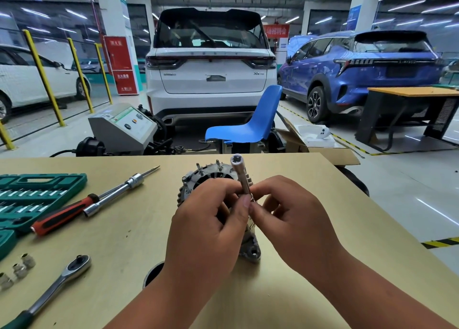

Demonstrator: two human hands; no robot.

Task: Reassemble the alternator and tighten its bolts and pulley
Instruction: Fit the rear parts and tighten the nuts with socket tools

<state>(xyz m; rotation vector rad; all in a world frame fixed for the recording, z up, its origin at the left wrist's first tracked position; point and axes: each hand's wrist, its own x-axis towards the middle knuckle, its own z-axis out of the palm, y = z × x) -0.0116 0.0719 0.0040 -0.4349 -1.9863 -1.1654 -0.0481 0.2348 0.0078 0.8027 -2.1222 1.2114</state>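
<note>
We are holding a long socket (240,177) over the alternator (206,182), which is sitting on the tan surface (310,291) in the middle of our view with its studs pointing up. Our left hand (208,229) and right hand (290,224) are both curling their fingertips around the socket's lower end, pinching it so that its open mouth is pointing toward twelve o'clock. Our hands are covering most of the alternator's body, leaving only its far rim and one mounting ear at six o'clock showing. At nine o'clock from the alternator a red-and-black screwdriver (62,216) and a chrome extension bar (114,194) are lying side by side, with a teal tool case (32,197) just beyond them. At eight o'clock a ratchet (57,284) is lying with three small sockets (19,269) near it. At twelve o'clock, beyond the surface, a blue chair (250,119) is standing before a white car (211,67).
</note>
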